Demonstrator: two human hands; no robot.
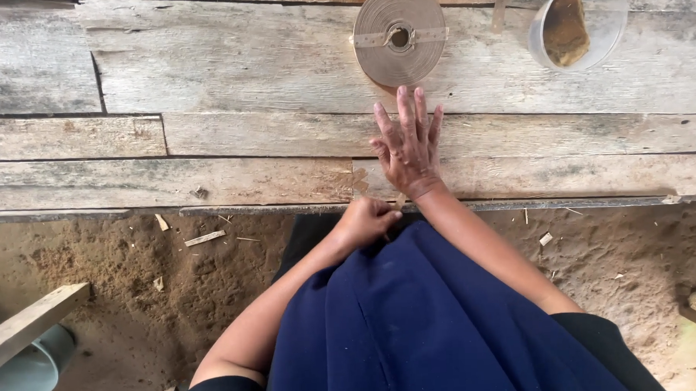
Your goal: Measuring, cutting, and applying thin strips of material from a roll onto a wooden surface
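My right hand (408,143) lies flat on the weathered wooden plank platform (228,76), fingers stretched and close together, pointing at a round coil of tan flat strip (399,36) just beyond the fingertips. My left hand (364,220) is closed in a fist at the platform's near edge, above my dark blue skirt (422,316). A thin pale sliver shows by its thumb; what the fist grips is hidden.
A clear plastic cup (581,21) holding a brown lump stands at the back right. Sandy ground (158,279) with wood splinters lies below the platform. A wooden slat (28,322) and a grey-green bucket (30,368) sit at the lower left.
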